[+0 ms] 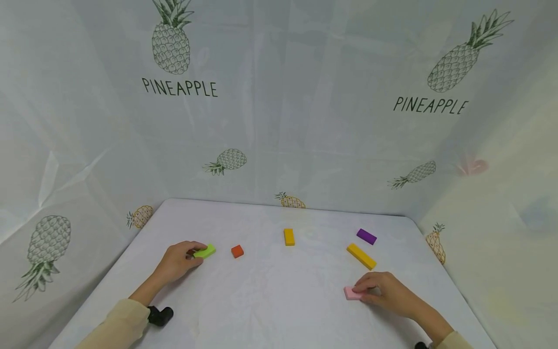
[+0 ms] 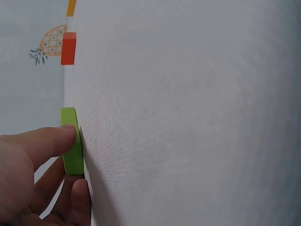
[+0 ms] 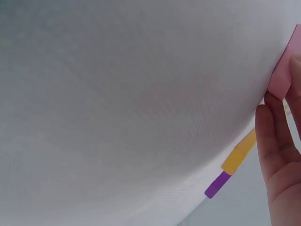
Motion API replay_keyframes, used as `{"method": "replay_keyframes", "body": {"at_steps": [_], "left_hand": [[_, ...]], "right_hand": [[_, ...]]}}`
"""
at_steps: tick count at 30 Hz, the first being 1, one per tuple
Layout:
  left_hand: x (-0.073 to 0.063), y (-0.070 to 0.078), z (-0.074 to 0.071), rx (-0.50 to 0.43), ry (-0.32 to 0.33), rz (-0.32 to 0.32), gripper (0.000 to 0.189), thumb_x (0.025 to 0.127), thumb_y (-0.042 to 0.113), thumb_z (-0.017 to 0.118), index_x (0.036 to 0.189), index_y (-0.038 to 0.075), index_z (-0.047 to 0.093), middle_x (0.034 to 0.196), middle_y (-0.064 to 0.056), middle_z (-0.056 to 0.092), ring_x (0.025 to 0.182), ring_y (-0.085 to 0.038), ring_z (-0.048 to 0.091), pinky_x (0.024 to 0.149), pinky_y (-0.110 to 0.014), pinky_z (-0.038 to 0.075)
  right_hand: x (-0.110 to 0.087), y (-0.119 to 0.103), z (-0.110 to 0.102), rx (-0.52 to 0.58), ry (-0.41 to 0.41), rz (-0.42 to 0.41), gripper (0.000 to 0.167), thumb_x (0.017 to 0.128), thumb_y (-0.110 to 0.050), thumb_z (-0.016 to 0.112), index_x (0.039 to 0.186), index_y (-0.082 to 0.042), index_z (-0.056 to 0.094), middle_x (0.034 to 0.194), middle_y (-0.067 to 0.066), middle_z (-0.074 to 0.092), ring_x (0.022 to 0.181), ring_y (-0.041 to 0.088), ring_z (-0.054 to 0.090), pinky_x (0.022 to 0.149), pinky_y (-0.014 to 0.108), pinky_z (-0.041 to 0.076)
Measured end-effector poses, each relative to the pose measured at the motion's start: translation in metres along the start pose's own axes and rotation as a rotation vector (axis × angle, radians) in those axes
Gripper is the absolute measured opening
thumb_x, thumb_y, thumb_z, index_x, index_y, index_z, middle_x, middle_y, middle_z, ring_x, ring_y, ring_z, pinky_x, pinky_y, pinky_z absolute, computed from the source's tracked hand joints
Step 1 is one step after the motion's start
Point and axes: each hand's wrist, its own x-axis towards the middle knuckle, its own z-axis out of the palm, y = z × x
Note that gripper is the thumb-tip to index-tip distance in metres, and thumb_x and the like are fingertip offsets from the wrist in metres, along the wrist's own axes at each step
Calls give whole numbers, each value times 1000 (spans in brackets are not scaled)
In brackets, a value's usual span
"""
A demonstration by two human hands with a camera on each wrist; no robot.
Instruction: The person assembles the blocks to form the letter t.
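Fingers (image 1: 196, 245) pinch a green block (image 1: 207, 251) left, apparently a pink block (image 1: 350, 293) right; curtain (image 1: 270, 97) reads "PINEAPPLE".

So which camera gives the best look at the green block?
The left wrist view: the green block looks largest there. The head view shows it smaller, partly covered by the left hand; the right wrist view doesn't show it.

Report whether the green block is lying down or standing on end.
Lying down: in the left wrist view, the green block stretches lengthwise along the tabletop.
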Motion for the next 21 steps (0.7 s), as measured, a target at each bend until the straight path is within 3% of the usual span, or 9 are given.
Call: {"method": "replay_keyframes", "body": {"at_steps": [11,21], "left_hand": [[-2,3,-3,-15,10,30,33,92,9,83,124,13,78,121,-10,74,102,-23,69,86,-42,58],[-1,25,-5,-60,11,121,32,91,5,81,122,14,79,123,-8,75,106,-25,70,86,-34,61]], "right_hand": [[2,-2,-2,21,-27,55,19,92,-13,84,110,-19,84,107,-11,77,98,8,71,87,27,61],[2,-3,-2,17,-22,62,19,92,-13,84,110,-20,84,107,-12,76,97,8,71,86,28,61]]}}
